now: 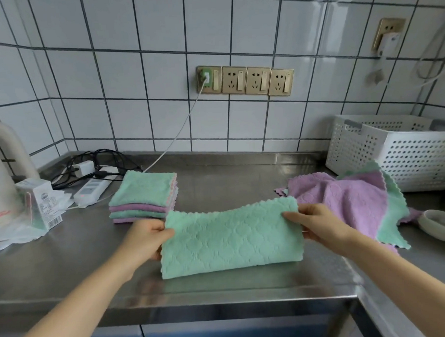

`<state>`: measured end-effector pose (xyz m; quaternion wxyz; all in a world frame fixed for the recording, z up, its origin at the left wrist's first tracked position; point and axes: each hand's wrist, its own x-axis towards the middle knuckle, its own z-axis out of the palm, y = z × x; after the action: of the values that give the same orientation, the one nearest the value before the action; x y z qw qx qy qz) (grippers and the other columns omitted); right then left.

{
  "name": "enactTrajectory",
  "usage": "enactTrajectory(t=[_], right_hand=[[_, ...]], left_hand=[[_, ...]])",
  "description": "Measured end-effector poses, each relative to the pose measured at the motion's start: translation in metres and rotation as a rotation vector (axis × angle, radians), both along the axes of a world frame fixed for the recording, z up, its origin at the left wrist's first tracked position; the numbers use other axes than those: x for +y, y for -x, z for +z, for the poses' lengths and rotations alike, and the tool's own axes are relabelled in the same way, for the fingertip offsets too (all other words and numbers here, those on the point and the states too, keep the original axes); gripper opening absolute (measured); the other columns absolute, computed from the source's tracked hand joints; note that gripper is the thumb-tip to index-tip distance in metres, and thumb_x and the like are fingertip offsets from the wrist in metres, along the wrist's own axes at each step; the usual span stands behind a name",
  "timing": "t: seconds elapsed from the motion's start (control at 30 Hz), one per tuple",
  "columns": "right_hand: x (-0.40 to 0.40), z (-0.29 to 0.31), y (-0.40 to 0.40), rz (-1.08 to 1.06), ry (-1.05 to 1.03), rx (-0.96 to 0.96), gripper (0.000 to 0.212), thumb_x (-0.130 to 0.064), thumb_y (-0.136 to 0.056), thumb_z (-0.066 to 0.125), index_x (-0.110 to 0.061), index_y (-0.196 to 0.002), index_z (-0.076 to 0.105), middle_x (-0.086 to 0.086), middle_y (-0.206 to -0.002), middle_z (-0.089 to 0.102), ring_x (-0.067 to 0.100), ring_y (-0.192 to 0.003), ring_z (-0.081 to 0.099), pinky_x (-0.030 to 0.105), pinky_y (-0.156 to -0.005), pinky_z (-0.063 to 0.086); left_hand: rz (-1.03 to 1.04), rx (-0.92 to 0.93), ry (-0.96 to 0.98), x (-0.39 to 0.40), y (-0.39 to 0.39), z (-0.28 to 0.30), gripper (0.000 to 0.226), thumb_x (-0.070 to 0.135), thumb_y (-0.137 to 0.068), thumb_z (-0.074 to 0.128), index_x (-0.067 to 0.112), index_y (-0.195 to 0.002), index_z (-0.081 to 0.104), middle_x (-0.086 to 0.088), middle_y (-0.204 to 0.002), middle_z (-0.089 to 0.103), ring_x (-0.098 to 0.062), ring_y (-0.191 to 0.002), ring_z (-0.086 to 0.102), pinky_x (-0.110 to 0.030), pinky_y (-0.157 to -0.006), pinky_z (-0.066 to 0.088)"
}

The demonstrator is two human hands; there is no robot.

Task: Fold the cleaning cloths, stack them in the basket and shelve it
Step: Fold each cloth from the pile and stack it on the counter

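At the far left of the steel counter (67, 251) stands one white kettle (0, 178), with one small carton (39, 201) in clear plastic wrap beside it, then one white power strip (91, 190) amid a tangle of black cables.

Next comes the folded stack (143, 197): four cloths are countable by their edges, green on top, then purple, green, purple at the bottom, all squared up and lying flat.

The left hand (145, 238) reaches forward from the lower left, forearm bare, thumb on top and fingers curled under, pinching the left edge of the green cloth (232, 239). This cloth is already doubled over into a long rectangle; its lower fold rests on the counter near the front edge while its scalloped upper edge sags slightly between the two hands. The right hand (318, 228) mirrors the left, coming in from the lower right, thumb over and fingers beneath, closed on the cloth's right edge.

Behind the right hand lies the loose pile (350, 203) of unfolded cloths, purple and green; how many cannot be told. Touching the pile's far side is one white perforated basket (399, 155), standing upright against the tiled wall. On the wall sits a row of four sockets (245, 80).
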<state>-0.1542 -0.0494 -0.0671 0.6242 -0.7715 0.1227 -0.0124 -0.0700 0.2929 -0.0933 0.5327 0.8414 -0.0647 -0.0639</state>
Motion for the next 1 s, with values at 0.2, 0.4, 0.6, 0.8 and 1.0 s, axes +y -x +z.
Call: enactTrajectory(t=[0.2, 0.4, 0.6, 0.8, 1.0], right_hand=[[0.001, -0.042, -0.044, -0.145, 0.569, 0.101, 0.030, -0.017, -0.089, 0.060, -0.010, -0.063, 0.047, -0.001, -0.052, 0.037, 0.013, -0.046, 0.033, 0.021, -0.041, 0.028], [0.010, -0.045, -0.055, -0.173, 0.856, 0.006, 0.039, -0.020, -0.096, 0.048, -0.018, -0.060, 0.035, -0.005, -0.058, 0.043, 0.024, -0.067, 0.045, 0.031, -0.059, 0.029], [0.005, -0.059, -0.055, -0.196, 0.826, -0.099, 0.037, -0.018, -0.097, 0.047, -0.023, -0.064, 0.031, -0.003, -0.058, 0.045, 0.019, -0.056, 0.045, 0.034, -0.053, 0.031], [0.006, -0.061, -0.051, -0.238, 0.818, -0.097, 0.035, -0.020, -0.095, 0.050, -0.025, -0.065, 0.033, -0.005, -0.059, 0.045, 0.017, -0.056, 0.045, 0.032, -0.051, 0.030], [0.009, -0.054, -0.052, -0.232, 0.826, 0.008, 0.016, -0.023, -0.093, 0.056, -0.008, -0.090, 0.061, 0.011, -0.086, 0.065, 0.026, -0.079, 0.056, 0.029, -0.068, 0.038]], left_hand=[[0.148, -0.162, -0.170, -0.018, -0.009, -0.027, 0.038, 0.006, -0.078, 0.065, 0.015, -0.053, 0.038, 0.000, -0.052, 0.023, -0.013, -0.049, 0.020, -0.029, -0.048, 0.011], [0.189, -0.279, -0.337, -0.025, -0.024, -0.036, 0.032, 0.014, -0.092, 0.054, 0.015, -0.066, 0.035, -0.001, -0.056, 0.040, -0.034, -0.069, 0.050, -0.036, -0.059, 0.024], [0.208, -0.416, -0.379, -0.027, -0.015, -0.042, 0.009, 0.014, -0.096, 0.046, 0.007, -0.090, 0.045, -0.014, -0.074, 0.053, -0.036, -0.072, 0.045, -0.035, -0.061, 0.023], [0.241, -0.414, -0.380, -0.025, -0.016, -0.049, 0.018, 0.016, -0.094, 0.048, 0.010, -0.080, 0.039, -0.008, -0.061, 0.046, -0.035, -0.067, 0.045, -0.038, -0.058, 0.028], [0.256, -0.337, -0.426, -0.029, -0.020, -0.046, 0.016, 0.013, -0.091, 0.051, 0.010, -0.079, 0.041, -0.009, -0.073, 0.051, -0.031, -0.075, 0.047, -0.034, -0.061, 0.031]])
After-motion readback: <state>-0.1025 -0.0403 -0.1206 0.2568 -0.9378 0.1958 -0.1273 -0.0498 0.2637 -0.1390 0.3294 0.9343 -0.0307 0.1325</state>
